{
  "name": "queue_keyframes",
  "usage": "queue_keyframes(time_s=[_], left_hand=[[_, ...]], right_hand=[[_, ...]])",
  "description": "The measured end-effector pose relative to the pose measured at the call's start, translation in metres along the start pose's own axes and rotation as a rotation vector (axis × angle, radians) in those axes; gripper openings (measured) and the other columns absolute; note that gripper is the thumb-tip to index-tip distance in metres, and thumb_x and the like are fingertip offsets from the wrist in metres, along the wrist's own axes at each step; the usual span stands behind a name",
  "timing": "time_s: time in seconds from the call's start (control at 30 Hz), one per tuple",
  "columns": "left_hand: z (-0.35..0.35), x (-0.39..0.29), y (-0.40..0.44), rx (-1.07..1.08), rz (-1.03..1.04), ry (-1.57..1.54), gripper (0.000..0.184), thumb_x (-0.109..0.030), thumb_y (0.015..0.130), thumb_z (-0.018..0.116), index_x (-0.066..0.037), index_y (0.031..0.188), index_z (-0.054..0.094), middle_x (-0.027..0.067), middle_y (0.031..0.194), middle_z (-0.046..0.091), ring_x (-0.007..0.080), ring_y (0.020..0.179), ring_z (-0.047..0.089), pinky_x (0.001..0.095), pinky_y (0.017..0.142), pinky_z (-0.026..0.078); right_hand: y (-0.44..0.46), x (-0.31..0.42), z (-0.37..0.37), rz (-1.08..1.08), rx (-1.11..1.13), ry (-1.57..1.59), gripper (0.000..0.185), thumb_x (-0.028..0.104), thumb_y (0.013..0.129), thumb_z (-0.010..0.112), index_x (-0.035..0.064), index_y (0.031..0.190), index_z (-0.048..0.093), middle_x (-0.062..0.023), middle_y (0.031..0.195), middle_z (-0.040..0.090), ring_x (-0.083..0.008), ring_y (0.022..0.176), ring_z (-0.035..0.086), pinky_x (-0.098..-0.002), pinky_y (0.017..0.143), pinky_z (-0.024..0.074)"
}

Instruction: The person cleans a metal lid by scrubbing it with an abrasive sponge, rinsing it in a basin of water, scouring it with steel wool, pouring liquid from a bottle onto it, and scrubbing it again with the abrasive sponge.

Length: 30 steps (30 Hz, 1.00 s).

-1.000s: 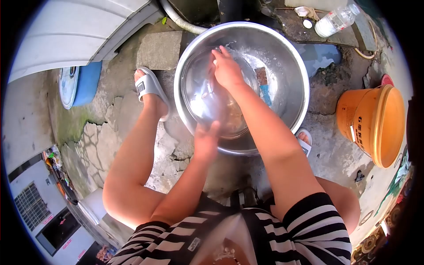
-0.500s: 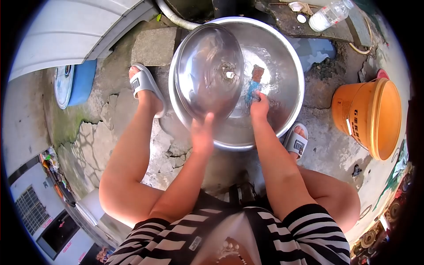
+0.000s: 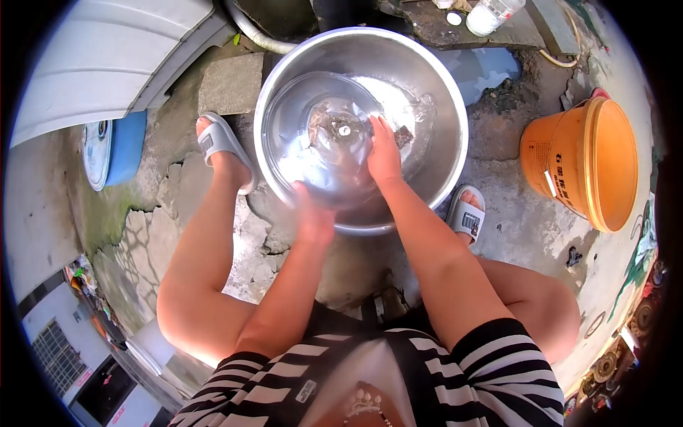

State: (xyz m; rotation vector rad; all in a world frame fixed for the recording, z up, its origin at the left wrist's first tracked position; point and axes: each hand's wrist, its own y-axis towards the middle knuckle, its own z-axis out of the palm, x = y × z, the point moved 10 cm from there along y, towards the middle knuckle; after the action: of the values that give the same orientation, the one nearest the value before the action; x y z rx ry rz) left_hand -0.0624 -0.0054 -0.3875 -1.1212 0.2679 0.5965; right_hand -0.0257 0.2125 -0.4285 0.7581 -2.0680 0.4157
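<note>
A large metal basin [image 3: 445, 153] stands on the ground between my feet, with some water in it. Inside, on its left, is a shiny round metal lid [image 3: 284, 107] with a small white spot at its centre. My left hand [image 3: 311, 215], blurred, holds the lid's near edge. My right hand [image 3: 384, 151] touches the lid's right side with its fingertips; the fingers are extended. A small brown object [image 3: 403, 136] shows in the basin just right of that hand. The blue piece seen earlier is hidden.
An orange bucket [image 3: 555, 160] stands at the right, and a blue container [image 3: 128, 151] at the left. A plastic bottle [image 3: 491, 16] is beyond the basin. A stone block [image 3: 229, 84] and a pale hose [image 3: 260, 34] lie at the upper left.
The lid, tilted up half a second ago, now lies lower in the basin. My right hand has left the blue piece and moved left to the lid. The whole view has shifted slightly.
</note>
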Motion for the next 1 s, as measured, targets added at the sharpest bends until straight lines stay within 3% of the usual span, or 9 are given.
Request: queue_keyframes(time_s=[0.17, 0.23, 0.37, 0.5, 0.6, 0.73, 0.83, 0.9, 1.0], left_hand=[[-0.026, -0.022, 0.010, -0.069, 0.212, 0.092, 0.067, -0.050, 0.111, 0.039, -0.001, 0.157, 0.032, 0.0152, 0.160, 0.040, 0.0316, 0.146, 0.041, 0.0477, 0.124, 0.031], [-0.029, -0.023, 0.017, -0.052, 0.264, 0.118, 0.067, -0.050, 0.111, 0.039, -0.001, 0.156, 0.033, 0.0148, 0.159, 0.041, 0.0306, 0.146, 0.041, 0.0479, 0.125, 0.030], [-0.046, -0.022, 0.043, -0.059, 0.276, 0.080, 0.065, -0.051, 0.111, 0.039, -0.002, 0.155, 0.036, 0.0133, 0.157, 0.044, 0.0310, 0.145, 0.042, 0.0481, 0.123, 0.032], [-0.042, -0.026, 0.039, -0.132, 0.096, 0.183, 0.065, -0.053, 0.110, 0.041, -0.004, 0.153, 0.040, 0.0127, 0.153, 0.050, 0.0303, 0.142, 0.047, 0.0482, 0.122, 0.033], [-0.044, -0.030, 0.035, -0.163, 0.132, 0.048, 0.067, -0.054, 0.109, 0.043, -0.004, 0.153, 0.041, 0.0112, 0.152, 0.050, 0.0292, 0.140, 0.048, 0.0480, 0.122, 0.034], [-0.032, -0.029, 0.024, -0.207, 0.118, 0.093, 0.056, -0.051, 0.111, 0.038, -0.004, 0.141, 0.047, 0.0073, 0.129, 0.054, 0.0218, 0.117, 0.053, 0.0395, 0.106, 0.043], [-0.034, -0.038, 0.023, -0.250, 0.179, 0.137, 0.049, -0.046, 0.114, 0.034, -0.005, 0.135, 0.049, 0.0044, 0.113, 0.055, 0.0174, 0.103, 0.055, 0.0353, 0.095, 0.047], [-0.047, -0.035, 0.034, -0.222, 0.205, 0.167, 0.048, -0.046, 0.114, 0.033, -0.006, 0.134, 0.049, 0.0038, 0.111, 0.055, 0.0168, 0.100, 0.054, 0.0347, 0.093, 0.047], [-0.032, -0.037, 0.033, -0.158, 0.206, 0.042, 0.057, -0.055, 0.111, 0.033, -0.008, 0.139, 0.050, 0.0061, 0.127, 0.057, 0.0214, 0.113, 0.057, 0.0387, 0.099, 0.047]], right_hand=[[0.038, -0.058, -0.070, 0.046, -0.315, -0.374, 0.046, -0.007, 0.091, 0.056, 0.0037, 0.136, 0.056, -0.0174, 0.144, 0.057, -0.0378, 0.131, 0.053, -0.0476, 0.112, 0.0420], [0.029, -0.113, -0.035, 0.447, -0.035, -0.274, 0.047, -0.009, 0.090, 0.056, 0.0042, 0.135, 0.056, -0.0167, 0.142, 0.058, -0.0375, 0.128, 0.056, -0.0462, 0.111, 0.0437], [-0.017, 0.018, -0.029, 0.002, -0.106, 0.172, 0.042, -0.010, 0.088, 0.056, 0.0038, 0.128, 0.059, -0.0163, 0.138, 0.062, -0.0385, 0.127, 0.058, -0.0422, 0.108, 0.0474], [-0.088, 0.111, 0.012, -0.371, 0.129, 0.306, 0.041, -0.008, 0.088, 0.057, 0.0045, 0.127, 0.059, -0.0155, 0.144, 0.058, -0.0366, 0.141, 0.049, -0.0500, 0.121, 0.0346], [-0.046, 0.035, -0.001, -0.139, -0.013, 0.024, 0.041, -0.001, 0.097, 0.050, 0.0057, 0.137, 0.055, -0.0167, 0.151, 0.052, -0.0382, 0.146, 0.042, -0.0513, 0.125, 0.0272], [0.014, -0.092, -0.024, 0.312, 0.249, -0.300, 0.051, 0.000, 0.093, 0.053, 0.0085, 0.143, 0.053, -0.0182, 0.144, 0.059, -0.0381, 0.134, 0.054, -0.0452, 0.113, 0.0428], [0.022, -0.107, -0.061, 0.234, -0.286, -0.133, 0.054, -0.005, 0.091, 0.051, 0.0108, 0.142, 0.058, -0.0194, 0.142, 0.060, -0.0366, 0.130, 0.058, -0.0436, 0.109, 0.0464], [0.015, -0.121, -0.005, 0.400, 0.001, 0.012, 0.051, -0.008, 0.090, 0.052, 0.0122, 0.136, 0.063, -0.0186, 0.140, 0.062, -0.0360, 0.127, 0.060, -0.0428, 0.106, 0.0486], [-0.023, 0.038, -0.023, -0.042, -0.132, 0.268, 0.039, -0.004, 0.098, 0.053, 0.0085, 0.134, 0.063, -0.0159, 0.137, 0.065, -0.0324, 0.126, 0.063, -0.0380, 0.107, 0.0493]])
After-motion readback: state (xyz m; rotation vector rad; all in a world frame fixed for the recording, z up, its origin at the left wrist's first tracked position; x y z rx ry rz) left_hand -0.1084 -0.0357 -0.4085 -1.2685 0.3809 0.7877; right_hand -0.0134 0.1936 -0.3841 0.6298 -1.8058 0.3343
